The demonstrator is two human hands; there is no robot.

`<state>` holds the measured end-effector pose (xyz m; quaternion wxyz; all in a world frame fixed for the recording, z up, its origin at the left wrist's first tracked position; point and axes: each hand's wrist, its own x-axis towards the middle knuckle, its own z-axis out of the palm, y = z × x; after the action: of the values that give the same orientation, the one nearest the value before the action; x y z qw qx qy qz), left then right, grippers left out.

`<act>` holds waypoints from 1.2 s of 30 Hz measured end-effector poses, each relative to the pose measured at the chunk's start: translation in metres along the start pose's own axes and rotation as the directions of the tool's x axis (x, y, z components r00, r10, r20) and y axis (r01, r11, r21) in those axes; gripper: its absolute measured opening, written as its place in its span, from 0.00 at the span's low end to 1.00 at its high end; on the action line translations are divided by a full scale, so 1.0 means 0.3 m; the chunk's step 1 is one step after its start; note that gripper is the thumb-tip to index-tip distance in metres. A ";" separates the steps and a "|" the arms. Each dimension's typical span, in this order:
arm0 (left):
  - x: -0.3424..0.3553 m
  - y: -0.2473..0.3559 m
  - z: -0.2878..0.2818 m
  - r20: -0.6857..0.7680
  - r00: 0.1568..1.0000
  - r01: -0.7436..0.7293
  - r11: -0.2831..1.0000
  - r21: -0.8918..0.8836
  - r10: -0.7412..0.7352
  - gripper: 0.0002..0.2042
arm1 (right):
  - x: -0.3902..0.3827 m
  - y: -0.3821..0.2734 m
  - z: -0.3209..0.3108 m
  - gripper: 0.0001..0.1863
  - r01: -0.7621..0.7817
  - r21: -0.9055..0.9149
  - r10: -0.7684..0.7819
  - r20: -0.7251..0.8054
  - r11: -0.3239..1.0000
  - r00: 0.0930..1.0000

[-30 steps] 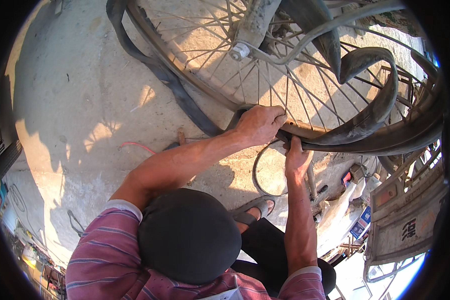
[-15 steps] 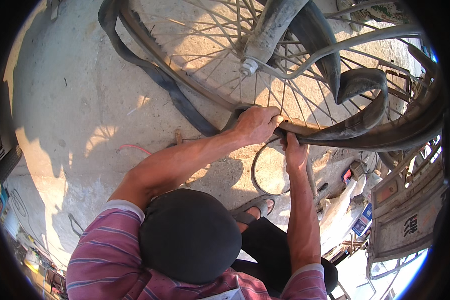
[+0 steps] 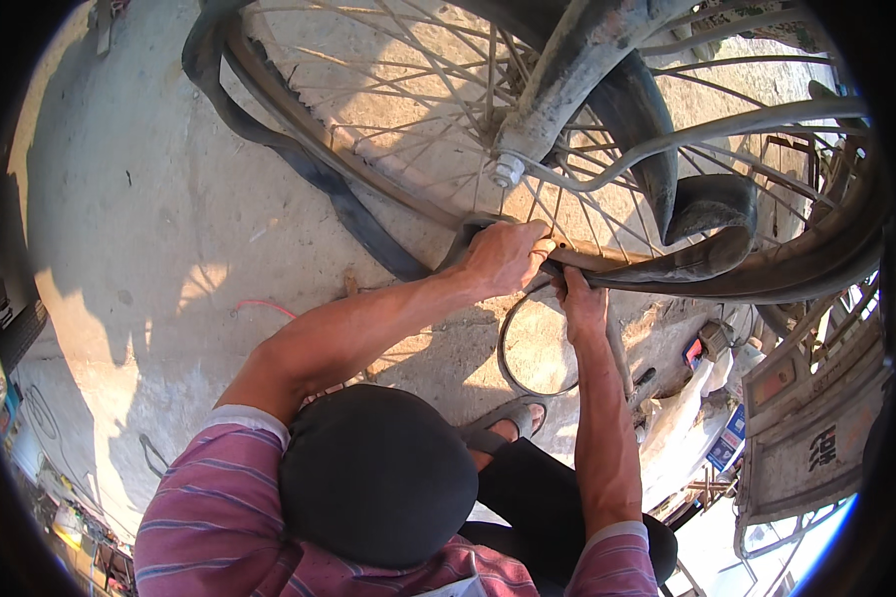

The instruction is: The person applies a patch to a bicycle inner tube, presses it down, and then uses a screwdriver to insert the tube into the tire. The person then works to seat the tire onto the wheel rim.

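Note:
A spoked wheel with a brown, rusty rim [image 3: 408, 202] stands in front of me. A flat black rubber strip [image 3: 343, 204], which looks like a tyre or inner tube, hangs loose outside the rim on the left. My left hand [image 3: 508, 257] is closed round the rubber at the rim's lower edge. Just right of it, my right hand [image 3: 582, 306] grips the black tyre [image 3: 757, 289] from below, thumb up against its edge. A twisted length of inner tube [image 3: 717, 204] loops out beside the spokes. The fingers' undersides are hidden.
The fork leg [image 3: 558, 99] and axle nut [image 3: 509, 170] are above my hands. A thin black ring [image 3: 505, 348] lies on the concrete floor [image 3: 149, 219]. Clutter and a metal-framed panel [image 3: 811, 438] stand at the right. A sandalled foot [image 3: 513, 423] is below.
The fork, axle and spokes have shifted slightly right and down in view, and the loose rubber on the left slightly left. Both hands keep their grip near the same spot.

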<state>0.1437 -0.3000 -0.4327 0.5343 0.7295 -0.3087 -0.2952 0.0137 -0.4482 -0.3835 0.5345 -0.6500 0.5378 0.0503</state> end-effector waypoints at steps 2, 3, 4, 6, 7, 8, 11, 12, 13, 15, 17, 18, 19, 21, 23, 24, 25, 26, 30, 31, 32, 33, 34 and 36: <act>0.001 -0.005 0.002 0.036 0.999 0.036 0.999 0.008 -0.036 0.12 | 0.004 0.008 0.006 0.11 -0.012 0.032 0.012 -0.016 0.999 1.000; 0.002 -0.007 0.002 0.080 0.995 0.057 0.998 0.015 -0.058 0.13 | 0.007 0.014 0.009 0.11 -0.014 0.043 0.015 -0.019 0.999 1.000; 0.003 -0.006 0.002 0.115 0.990 0.083 0.996 -0.030 -0.079 0.13 | 0.010 0.021 0.010 0.10 -0.017 0.054 0.018 -0.023 0.998 1.000; 0.005 -0.006 0.002 0.190 0.973 0.146 0.988 -0.056 -0.133 0.14 | 0.016 0.037 0.011 0.11 -0.039 0.103 0.041 -0.015 0.994 0.999; 0.005 -0.006 0.001 0.194 0.974 0.127 0.990 -0.058 -0.113 0.14 | 0.018 0.047 0.008 0.11 -0.052 0.126 0.054 -0.010 0.991 0.998; 0.005 -0.004 0.003 0.166 0.980 0.111 0.994 0.004 -0.110 0.14 | 0.020 0.056 0.003 0.11 -0.039 0.139 0.037 0.022 0.990 0.999; 0.001 0.000 0.006 0.134 0.985 0.102 0.992 0.079 -0.112 0.15 | 0.025 0.078 -0.009 0.11 -0.006 0.188 -0.013 0.102 0.982 0.995; 0.000 0.001 0.007 0.131 0.985 0.105 0.991 0.085 -0.116 0.15 | 0.028 0.084 -0.009 0.11 0.002 0.209 -0.027 0.117 0.978 0.993; 0.000 0.003 0.007 0.122 0.985 0.111 0.991 0.077 -0.120 0.15 | 0.030 0.087 -0.009 0.11 0.010 0.230 -0.042 0.132 0.973 0.990; 0.001 0.006 0.003 0.108 0.985 0.125 0.990 0.065 -0.131 0.14 | 0.031 0.087 -0.009 0.11 0.018 0.252 -0.058 0.150 0.968 0.987; 0.002 0.008 -0.002 0.111 0.987 0.109 0.991 0.071 -0.116 0.14 | 0.031 0.081 -0.010 0.11 0.019 0.247 -0.061 0.166 0.969 0.984; 0.002 0.008 -0.004 0.132 0.983 0.118 0.989 0.087 -0.129 0.14 | 0.030 0.076 -0.013 0.11 0.013 0.233 -0.055 0.174 0.972 0.983; 0.002 0.007 -0.005 0.116 0.988 0.096 0.993 0.075 -0.105 0.14 | 0.029 0.071 -0.016 0.11 -0.015 0.216 -0.022 0.170 0.976 0.985; 0.001 -0.004 0.002 0.122 0.989 0.080 0.994 0.073 -0.089 0.13 | 0.029 0.064 -0.020 0.10 -0.018 0.143 -0.004 0.156 0.990 0.988; -0.003 -0.024 0.021 0.174 0.976 0.123 0.991 0.061 -0.132 0.13 | 0.029 0.064 -0.019 0.10 -0.040 0.099 0.028 0.117 0.994 0.993; -0.004 -0.039 0.034 0.170 0.978 0.117 0.992 0.049 -0.123 0.12 | 0.031 0.067 -0.015 0.10 -0.046 0.093 0.037 0.094 0.995 0.995; -0.004 -0.055 0.050 0.184 0.972 0.150 0.989 0.001 -0.147 0.12 | 0.032 0.072 -0.011 0.09 -0.040 0.100 0.030 0.098 0.994 0.995; -0.005 -0.072 0.068 0.171 0.974 0.159 0.986 -0.057 -0.147 0.12 | 0.033 0.078 -0.008 0.09 -0.044 0.128 0.034 0.079 0.991 0.996; -0.010 -0.115 0.112 0.181 0.947 0.298 0.934 -0.197 -0.264 0.11 | 0.023 0.103 0.007 0.11 -0.009 0.214 -0.006 0.070 0.977 0.998; -0.012 -0.112 0.112 0.139 0.963 0.260 0.931 -0.258 -0.231 0.11 | 0.019 0.107 0.010 0.11 -0.009 0.213 0.000 0.044 0.977 0.999; -0.014 -0.104 0.104 0.156 0.962 0.251 0.946 -0.205 -0.222 0.11 | 0.013 0.108 0.014 0.11 0.005 0.242 -0.018 0.052 0.970 0.998; -0.016 -0.088 0.093 0.167 0.960 0.253 0.949 -0.190 -0.223 0.11 | 0.005 0.108 0.016 0.12 0.011 0.268 -0.023 0.042 0.963 0.999; -0.017 -0.068 0.077 0.179 0.958 0.255 0.951 -0.175 -0.224 0.11 | -0.001 0.105 0.017 0.12 0.030 0.301 -0.047 0.048 0.953 0.998; -0.015 -0.017 0.042 0.176 0.957 0.259 0.950 -0.177 -0.228 0.11 | -0.013 0.095 0.015 0.12 0.038 0.271 -0.055 0.056 0.962 0.997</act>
<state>0.1320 -0.3028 -0.4404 0.5380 0.6804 -0.2254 -0.4436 -0.0070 -0.4381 -0.4012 0.6357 -0.5818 0.5070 -0.0156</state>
